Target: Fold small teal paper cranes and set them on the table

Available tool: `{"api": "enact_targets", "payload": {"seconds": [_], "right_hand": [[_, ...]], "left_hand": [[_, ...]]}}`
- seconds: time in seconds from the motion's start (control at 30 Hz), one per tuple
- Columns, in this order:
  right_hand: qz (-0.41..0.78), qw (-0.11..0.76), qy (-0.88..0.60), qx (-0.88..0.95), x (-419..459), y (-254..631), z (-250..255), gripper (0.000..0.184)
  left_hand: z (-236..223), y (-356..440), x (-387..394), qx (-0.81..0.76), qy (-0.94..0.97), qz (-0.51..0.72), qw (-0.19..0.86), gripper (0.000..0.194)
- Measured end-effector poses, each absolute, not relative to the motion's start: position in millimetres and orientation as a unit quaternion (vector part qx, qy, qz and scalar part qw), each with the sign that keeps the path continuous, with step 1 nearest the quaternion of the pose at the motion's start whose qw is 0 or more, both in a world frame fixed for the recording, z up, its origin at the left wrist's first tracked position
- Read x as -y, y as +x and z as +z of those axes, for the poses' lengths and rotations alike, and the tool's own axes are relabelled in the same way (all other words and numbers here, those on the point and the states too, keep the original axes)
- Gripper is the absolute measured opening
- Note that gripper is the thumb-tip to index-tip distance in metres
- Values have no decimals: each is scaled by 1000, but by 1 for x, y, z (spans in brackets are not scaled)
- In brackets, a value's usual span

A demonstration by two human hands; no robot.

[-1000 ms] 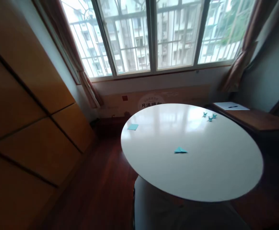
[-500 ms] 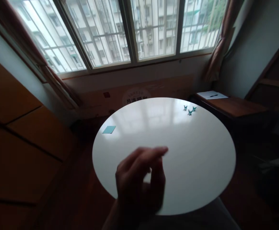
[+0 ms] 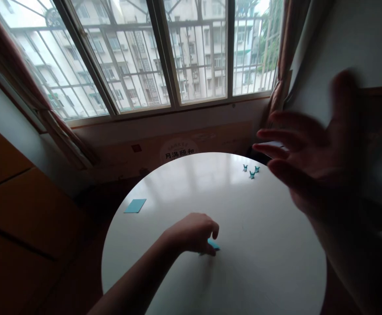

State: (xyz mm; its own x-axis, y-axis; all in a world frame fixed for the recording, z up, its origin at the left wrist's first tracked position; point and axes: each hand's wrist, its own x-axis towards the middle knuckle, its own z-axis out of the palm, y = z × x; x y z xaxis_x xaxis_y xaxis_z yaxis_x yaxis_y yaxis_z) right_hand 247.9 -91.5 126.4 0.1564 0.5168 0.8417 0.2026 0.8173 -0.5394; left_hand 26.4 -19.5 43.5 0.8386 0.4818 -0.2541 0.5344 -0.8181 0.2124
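A round white bench [image 3: 253,267] is carrying the blue paper pieces, and its glossy top is perhaps offering little grip, so a careless nudge could be sending something sliding. The right hand [image 3: 318,164] is hanging raised at the right, its blurred fingers spreading apart and holding nothing visible; a low inward sweep could be knocking pieces about. The left hand [image 3: 192,232] is bending down over the bench, thumb and fingers curving around the folded blue paper [image 3: 214,245]; whether they are pinching it, I cannot tell. That paper is lying under this hand, partly hidden; thumb pressure coming off-centre could be crushing a crease or opening a fold. The square blue sheet [image 3: 135,206] is lying near the left edge, where a sleeve could be dragging it off. Three small blue figures [image 3: 251,175] are standing far right, probably tipping easily if bumped.
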Motion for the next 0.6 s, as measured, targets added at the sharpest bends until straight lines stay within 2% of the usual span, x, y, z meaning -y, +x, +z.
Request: {"api": "enact_targets", "payload": {"seconds": [0.07, 0.17, 0.27, 0.4, 0.6], "right_hand": [[157, 718, -287, 614, 64, 243, 106, 58], [259, 674, -368, 586, 23, 230, 59, 35], [288, 637, -402, 592, -2, 215, 14, 20], [323, 588, -434, 600, -11, 203, -22, 17], [369, 532, -465, 604, -15, 202, -44, 17]], "left_hand": [[37, 23, 16, -270, 947, -103, 138, 31], [30, 17, 12, -283, 941, -90, 164, 23], [25, 11, 7, -311, 928, -58, 195, 24], [19, 3, -4, -357, 893, -47, 271, 34], [4, -8, -18, -374, 851, 23, 368, 33]]}}
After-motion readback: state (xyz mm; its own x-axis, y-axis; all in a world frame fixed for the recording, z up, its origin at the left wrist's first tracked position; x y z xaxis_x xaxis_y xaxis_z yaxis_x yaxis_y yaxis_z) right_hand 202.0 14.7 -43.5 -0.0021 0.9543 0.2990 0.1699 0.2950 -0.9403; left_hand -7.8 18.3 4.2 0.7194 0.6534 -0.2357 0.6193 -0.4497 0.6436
